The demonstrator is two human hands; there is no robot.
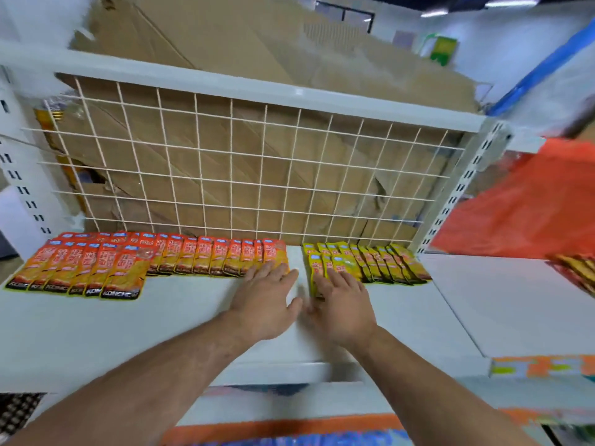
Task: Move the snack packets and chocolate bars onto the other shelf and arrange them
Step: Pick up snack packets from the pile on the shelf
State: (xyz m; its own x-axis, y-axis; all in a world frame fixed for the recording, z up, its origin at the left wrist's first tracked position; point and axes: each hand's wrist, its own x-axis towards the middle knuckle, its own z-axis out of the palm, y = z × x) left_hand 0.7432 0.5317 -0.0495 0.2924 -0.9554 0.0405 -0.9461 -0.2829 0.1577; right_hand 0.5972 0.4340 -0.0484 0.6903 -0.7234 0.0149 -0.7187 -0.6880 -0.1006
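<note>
A long overlapping row of orange snack packets [180, 259] lies along the back of the white shelf [180, 320], with a second short row [80, 275] in front of it at the left. A shorter row of yellow packets [370, 262] lies to the right. My left hand [267, 297] lies flat on the shelf, its straight fingers touching the right end of the orange row. My right hand [341, 304] lies flat too, its fingertips resting on the left end of the yellow row. A bare gap of shelf separates the two rows.
A white wire grid [244, 175] backs the shelf, with brown cardboard [225, 43] behind it. White slotted uprights [463, 194] stand at both ends. To the right lie a neighbouring white shelf [502, 294], more packets [576, 268] at its edge, and a red sheet [531, 201].
</note>
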